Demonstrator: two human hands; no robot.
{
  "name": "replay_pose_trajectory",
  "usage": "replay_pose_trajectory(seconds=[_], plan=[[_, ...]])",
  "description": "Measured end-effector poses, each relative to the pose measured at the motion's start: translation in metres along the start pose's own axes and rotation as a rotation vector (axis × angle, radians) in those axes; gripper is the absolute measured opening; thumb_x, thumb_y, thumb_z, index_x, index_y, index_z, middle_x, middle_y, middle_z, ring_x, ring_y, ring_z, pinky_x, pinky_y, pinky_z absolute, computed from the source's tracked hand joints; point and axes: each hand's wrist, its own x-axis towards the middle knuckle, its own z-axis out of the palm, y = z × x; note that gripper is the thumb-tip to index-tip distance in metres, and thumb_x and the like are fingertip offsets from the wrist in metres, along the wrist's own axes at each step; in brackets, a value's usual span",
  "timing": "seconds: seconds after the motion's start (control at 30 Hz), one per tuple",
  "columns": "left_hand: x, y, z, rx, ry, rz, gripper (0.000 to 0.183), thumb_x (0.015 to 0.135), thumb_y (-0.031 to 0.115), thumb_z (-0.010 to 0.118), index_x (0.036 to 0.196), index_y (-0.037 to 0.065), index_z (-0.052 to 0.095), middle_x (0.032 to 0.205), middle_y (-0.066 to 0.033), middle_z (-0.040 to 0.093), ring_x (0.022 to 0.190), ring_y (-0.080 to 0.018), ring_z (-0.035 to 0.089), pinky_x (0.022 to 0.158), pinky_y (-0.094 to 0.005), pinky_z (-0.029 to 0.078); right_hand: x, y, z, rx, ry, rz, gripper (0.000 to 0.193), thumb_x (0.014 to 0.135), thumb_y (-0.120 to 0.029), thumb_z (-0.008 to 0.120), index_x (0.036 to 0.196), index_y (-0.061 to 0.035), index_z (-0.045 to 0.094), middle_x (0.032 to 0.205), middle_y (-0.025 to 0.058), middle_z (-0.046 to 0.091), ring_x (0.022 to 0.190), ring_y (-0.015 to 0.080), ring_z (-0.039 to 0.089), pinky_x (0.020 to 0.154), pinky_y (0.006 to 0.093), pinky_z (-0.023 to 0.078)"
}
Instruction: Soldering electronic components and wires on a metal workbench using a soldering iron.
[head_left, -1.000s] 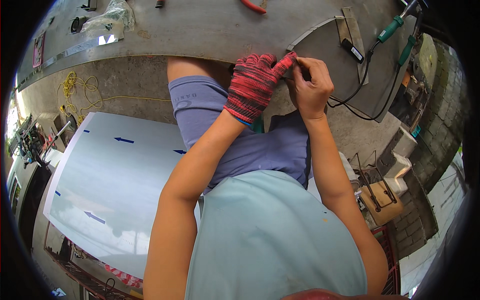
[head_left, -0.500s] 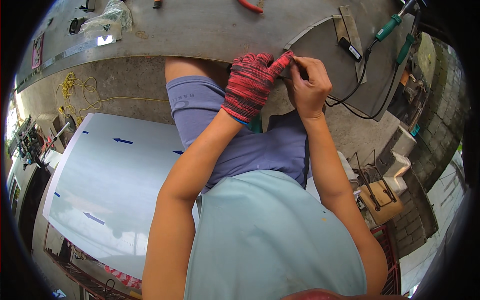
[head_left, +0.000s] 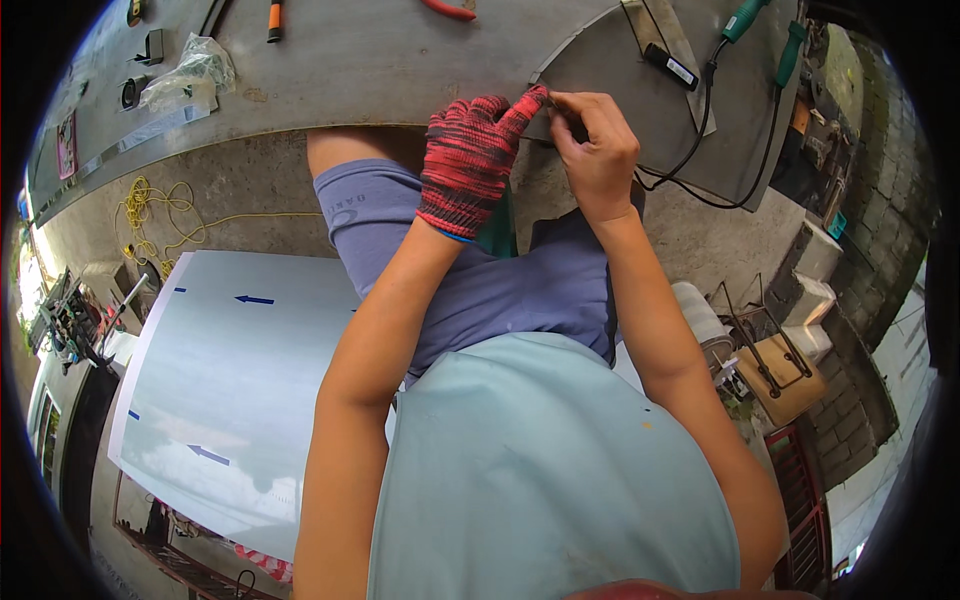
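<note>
Curved-edged grey metal sheet [head_left: 605, 65] lies on the right of the grey metal counter [head_left: 340, 75], its left corner near both hands. The red-and-black-gloved left hand [head_left: 472, 150] has fingertips beside the bare right hand's [head_left: 600, 145]; whether either grip clamps anything, I cannot tell. Fine fingertip work seems underway, probably calling for steadiness next.

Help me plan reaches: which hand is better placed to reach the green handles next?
Probably the right hand: it is nearer the green handles, while the gloved left hand sits farther away.
</note>
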Motion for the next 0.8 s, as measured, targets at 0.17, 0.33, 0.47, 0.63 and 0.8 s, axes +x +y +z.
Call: replay_pose_trajectory(seconds=[0.17,0.33,0.47,0.63,0.8], plan=[[0.004,-0.008,0.001,0.023,0.061,0.051,0.050,0.091,0.011,0.069,0.138,0.026,0.068,0.097,-0.0114,0.071,0.084,-0.0341,0.068,0.074,-0.0480,0.055,0.000,0.001,-0.008,0.072,-0.031,0.095,0.020,0.083,0.003,0.076,0.102,-0.0037,0.076,0.096,0.0103,0.071,0.080,0.0258,0.073,0.072,0.0339,0.059],[0.002,-0.006,0.000,0.082,0.052,0.055,0.046,0.095,0.016,0.068,0.140,0.028,0.067,0.104,-0.0122,0.073,0.091,-0.0346,0.069,0.079,-0.0476,0.057,-0.003,0.006,-0.003,0.017,-0.013,0.039,0.011,0.082,-0.004,0.079,0.092,-0.0059,0.076,0.090,0.0088,0.071,0.082,0.0286,0.070,0.075,0.0377,0.057],[0.000,-0.008,0.005,0.066,0.031,0.035,0.047,0.095,0.017,0.069,0.140,0.029,0.066,0.103,-0.0118,0.073,0.090,-0.0344,0.069,0.079,-0.0477,0.056,-0.007,0.010,0.005,-0.021,0.023,0.021,0.009,0.080,-0.008,0.080,0.088,-0.0074,0.076,0.087,0.0082,0.071,0.083,0.0301,0.069,0.079,0.0399,0.054],[-0.001,-0.007,0.004,0.066,0.037,0.037,0.048,0.094,0.017,0.070,0.140,0.030,0.066,0.102,-0.0115,0.073,0.090,-0.0343,0.069,0.078,-0.0480,0.056,-0.009,0.013,0.010,-0.060,0.076,-0.019,0.009,0.078,-0.009,0.079,0.087,-0.0087,0.075,0.087,0.0072,0.071,0.084,0.0299,0.068,0.080,0.0403,0.053],[0.000,-0.006,0.003,0.069,0.048,0.040,0.048,0.094,0.018,0.070,0.140,0.031,0.066,0.103,-0.0117,0.073,0.090,-0.0343,0.068,0.078,-0.0483,0.056,-0.008,0.013,0.012,-0.084,0.092,-0.040,0.010,0.078,-0.008,0.079,0.087,-0.0094,0.075,0.087,0.0065,0.071,0.084,0.0296,0.068,0.079,0.0401,0.053]])
